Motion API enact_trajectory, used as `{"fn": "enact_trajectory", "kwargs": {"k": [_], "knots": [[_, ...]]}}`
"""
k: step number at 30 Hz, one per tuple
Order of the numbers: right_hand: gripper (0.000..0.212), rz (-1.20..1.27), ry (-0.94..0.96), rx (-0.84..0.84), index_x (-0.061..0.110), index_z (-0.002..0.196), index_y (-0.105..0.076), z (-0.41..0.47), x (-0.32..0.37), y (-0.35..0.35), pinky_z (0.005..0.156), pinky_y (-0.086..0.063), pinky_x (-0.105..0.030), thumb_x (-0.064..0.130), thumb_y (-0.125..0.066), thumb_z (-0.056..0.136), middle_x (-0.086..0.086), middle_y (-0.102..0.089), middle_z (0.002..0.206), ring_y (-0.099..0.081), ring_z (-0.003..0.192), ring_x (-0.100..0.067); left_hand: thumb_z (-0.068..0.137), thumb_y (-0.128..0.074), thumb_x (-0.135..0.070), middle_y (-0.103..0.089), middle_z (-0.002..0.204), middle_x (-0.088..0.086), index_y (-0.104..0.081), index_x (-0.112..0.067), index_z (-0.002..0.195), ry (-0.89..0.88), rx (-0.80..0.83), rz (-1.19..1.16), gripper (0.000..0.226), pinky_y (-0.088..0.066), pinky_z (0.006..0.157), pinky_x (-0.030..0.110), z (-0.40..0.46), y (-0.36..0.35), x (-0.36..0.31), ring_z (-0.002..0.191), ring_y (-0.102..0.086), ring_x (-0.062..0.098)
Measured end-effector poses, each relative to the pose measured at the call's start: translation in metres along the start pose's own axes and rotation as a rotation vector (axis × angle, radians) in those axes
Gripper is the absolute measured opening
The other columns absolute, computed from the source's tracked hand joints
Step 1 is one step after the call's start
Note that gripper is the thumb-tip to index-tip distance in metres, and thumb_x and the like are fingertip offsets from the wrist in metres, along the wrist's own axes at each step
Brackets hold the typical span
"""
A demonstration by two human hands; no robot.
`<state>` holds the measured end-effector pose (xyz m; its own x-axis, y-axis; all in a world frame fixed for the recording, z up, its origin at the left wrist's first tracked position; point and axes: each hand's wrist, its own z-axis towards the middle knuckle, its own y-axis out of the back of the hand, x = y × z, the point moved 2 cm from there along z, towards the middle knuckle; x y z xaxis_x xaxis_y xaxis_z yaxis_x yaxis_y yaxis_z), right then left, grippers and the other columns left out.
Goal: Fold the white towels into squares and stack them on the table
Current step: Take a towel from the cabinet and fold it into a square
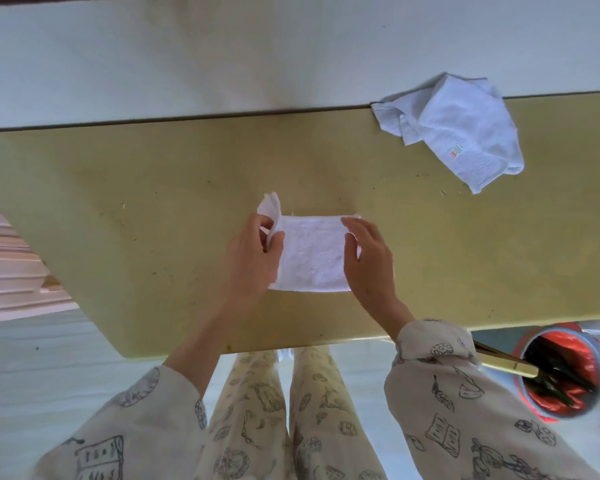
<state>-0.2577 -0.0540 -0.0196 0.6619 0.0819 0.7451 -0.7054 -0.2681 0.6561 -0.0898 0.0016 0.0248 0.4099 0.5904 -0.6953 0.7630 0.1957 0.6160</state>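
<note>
A small white towel [310,254], folded into a rough rectangle, lies in the middle of the yellow table [136,202]. My left hand [252,256] pinches its left edge, where a loose flap stands up. My right hand [368,261] grips the towel's right edge with curled fingers. A second white towel [461,129], crumpled and with a small red label, lies at the table's far right edge against the wall.
The table's near edge runs just in front of my legs. A round red-lined bin [561,372] stands on the floor at the right, with a yellow handle [506,360] sticking out of it. A white wall [222,57] backs the table.
</note>
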Motion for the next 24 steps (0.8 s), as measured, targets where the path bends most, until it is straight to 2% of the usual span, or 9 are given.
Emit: {"fn": "enact_trajectory", "kwargs": {"k": [2, 3, 5, 7, 11, 13, 17, 21, 24], "knots": [[0.025, 0.155, -0.255, 0.008, 0.006, 0.109, -0.064, -0.003, -0.007, 0.014, 0.082, -0.053, -0.037, 0.003, -0.045, 0.093, -0.009, -0.066, 0.102, -0.065, 0.084, -0.023, 0.093, -0.05, -0.018, -0.057, 0.065, -0.001, -0.049, -0.013, 0.096, -0.054, 0.051, 0.005, 0.006, -0.048, 0.054, 0.031, -0.003, -0.023, -0.008, 0.052, -0.056, 0.015], [0.025, 0.232, -0.387, 0.052, 0.006, 0.107, -0.065, -0.005, -0.013, 0.017, 0.08, -0.054, -0.035, 0.002, -0.044, 0.093, -0.006, -0.067, 0.093, -0.064, 0.077, -0.021, 0.093, -0.05, -0.019, -0.059, 0.067, 0.001, -0.05, -0.013, 0.097, -0.071, 0.079, 0.02, 0.007, -0.051, 0.058, 0.034, -0.003, -0.034, -0.011, 0.054, -0.058, 0.018], [0.026, 0.375, -0.579, 0.157, 0.007, 0.104, -0.063, -0.007, -0.024, 0.019, 0.081, -0.053, -0.034, 0.0, -0.041, 0.093, -0.003, -0.065, 0.084, -0.062, 0.075, -0.02, 0.092, -0.051, -0.019, -0.063, 0.074, 0.004, -0.052, -0.01, 0.101, -0.074, 0.127, 0.064, 0.012, -0.051, 0.064, 0.036, -0.001, -0.056, -0.015, 0.063, -0.061, 0.022], [0.029, 0.467, -0.667, 0.226, 0.006, 0.106, -0.062, -0.008, -0.029, 0.018, 0.086, -0.052, -0.036, -0.003, -0.037, 0.093, -0.004, -0.063, 0.084, -0.061, 0.076, -0.018, 0.092, -0.051, -0.019, -0.063, 0.08, 0.003, -0.053, -0.01, 0.107, -0.062, 0.192, 0.108, 0.017, -0.049, 0.066, 0.032, -0.002, -0.074, -0.018, 0.068, -0.061, 0.02], [0.034, 0.468, -0.67, 0.282, 0.011, 0.102, -0.063, -0.006, -0.034, 0.017, 0.093, -0.05, -0.042, -0.005, -0.035, 0.09, 0.001, -0.062, 0.078, -0.06, 0.079, -0.017, 0.093, -0.047, -0.018, -0.059, 0.087, 0.002, -0.053, -0.011, 0.114, -0.065, 0.294, 0.101, 0.023, -0.052, 0.071, 0.035, -0.01, -0.093, -0.025, 0.075, -0.06, 0.02], [0.032, 0.484, -0.674, 0.291, 0.01, 0.103, -0.064, -0.005, -0.033, 0.019, 0.093, -0.051, -0.043, -0.002, -0.036, 0.091, -0.002, -0.064, 0.083, -0.062, 0.085, -0.02, 0.093, -0.046, -0.016, -0.06, 0.097, 0.005, -0.052, -0.011, 0.118, -0.076, 0.31, 0.114, 0.026, -0.05, 0.076, 0.033, -0.012, -0.099, -0.027, 0.084, -0.059, 0.02], [0.024, 0.518, -0.656, 0.29, 0.012, 0.1, -0.068, -0.008, -0.033, 0.02, 0.088, -0.053, -0.042, 0.009, -0.045, 0.092, -0.005, -0.07, 0.089, -0.065, 0.081, -0.017, 0.093, -0.041, -0.013, -0.057, 0.117, 0.007, -0.05, -0.013, 0.127, -0.064, 0.352, 0.116, 0.035, -0.047, 0.089, 0.032, -0.009, -0.103, -0.024, 0.106, -0.054, 0.021], [0.022, 0.344, -0.597, 0.245, 0.009, 0.105, -0.066, -0.005, -0.033, 0.017, 0.088, -0.052, -0.043, 0.02, -0.055, 0.089, -0.006, -0.069, 0.097, -0.066, 0.09, -0.024, 0.093, -0.041, -0.003, -0.06, 0.112, 0.006, -0.056, -0.01, 0.121, -0.139, 0.255, 0.051, 0.032, -0.038, 0.077, 0.012, -0.012, -0.096, -0.015, 0.091, -0.053, 0.01], [0.022, 0.236, -0.569, 0.206, 0.007, 0.101, -0.064, 0.001, -0.029, 0.014, 0.086, -0.052, -0.042, 0.023, -0.058, 0.088, -0.005, -0.068, 0.095, -0.066, 0.088, -0.026, 0.088, -0.046, 0.003, -0.063, 0.097, 0.007, -0.062, -0.009, 0.11, -0.197, 0.064, 0.056, 0.029, -0.041, 0.07, 0.018, -0.012, -0.083, 0.0, 0.074, -0.051, 0.009]]}}
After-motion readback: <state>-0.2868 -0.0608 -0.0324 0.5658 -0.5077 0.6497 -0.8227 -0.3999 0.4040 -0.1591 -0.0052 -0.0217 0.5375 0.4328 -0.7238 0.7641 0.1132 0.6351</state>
